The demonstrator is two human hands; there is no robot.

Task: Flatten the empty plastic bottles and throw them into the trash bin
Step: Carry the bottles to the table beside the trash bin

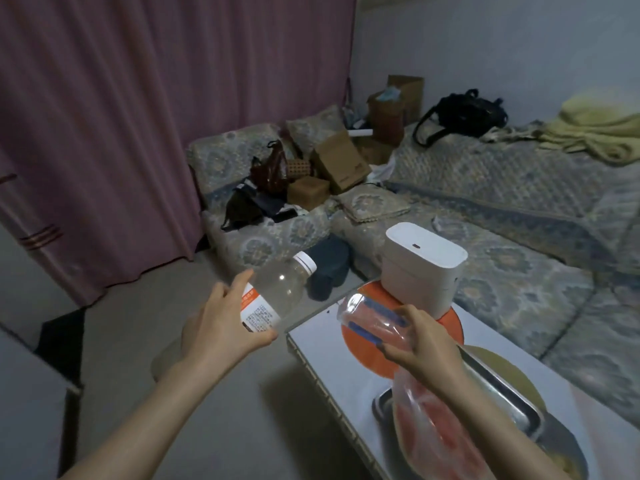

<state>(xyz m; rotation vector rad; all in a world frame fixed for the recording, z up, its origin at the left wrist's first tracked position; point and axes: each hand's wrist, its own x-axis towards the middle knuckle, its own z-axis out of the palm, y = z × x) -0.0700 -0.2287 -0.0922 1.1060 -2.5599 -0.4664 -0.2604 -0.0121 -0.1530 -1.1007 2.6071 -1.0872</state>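
Two plastic bottles are in view, one in each hand, and one white trash bin (424, 268). On the left, the left hand (221, 327) has fingers and thumb wrapped round the lower body of a clear bottle (277, 296) with an orange and white label; it is held in the air over the floor, its long axis slanting up and to the right, white cap pointing toward the sofa (519, 209). Further right, the right hand (424, 344) grips a second clear bottle (370, 318) with a blue label, held over the surface (322, 348); its long axis runs up and left, base end toward the first bottle. The bin stands just behind it on the surface, lid closed.
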